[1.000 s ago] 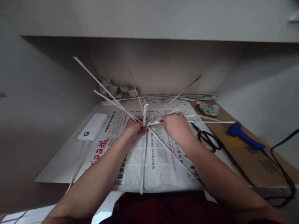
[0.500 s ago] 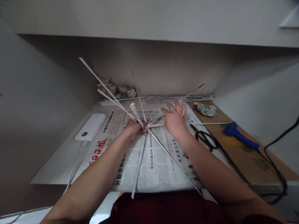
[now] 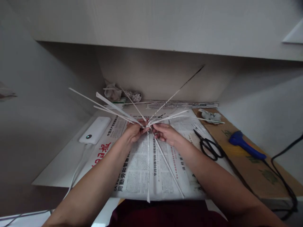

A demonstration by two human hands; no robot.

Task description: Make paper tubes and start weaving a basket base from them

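Note:
Thin rolled paper sticks (image 3: 148,164) fan out in several directions from one crossing point above the newspaper (image 3: 139,176). My left hand (image 3: 136,130) is closed around the crossing from the left, thumb on top, with its fingertips partly hidden behind the sticks. From the right, my right hand (image 3: 165,132) pinches the sticks close to the crossing, its other fingers curled. A long stick with a dark tip (image 3: 183,84) points up and away to the right. On the left, a wider flat white strip (image 3: 113,105) juts out among the other sticks.
Black-handled scissors (image 3: 209,148) lie right of the newspaper. A blue glue gun (image 3: 246,145) with a black cord and crumpled paper (image 3: 210,115) rest on cardboard (image 3: 260,167). A white power bank (image 3: 95,130) sits left. Spare paper sticks (image 3: 182,104) line the back wall.
My right hand has moved left and down to the crossing and closed on the sticks there. The sticks have turned; those on the left now lie lower. My left hand keeps its hold.

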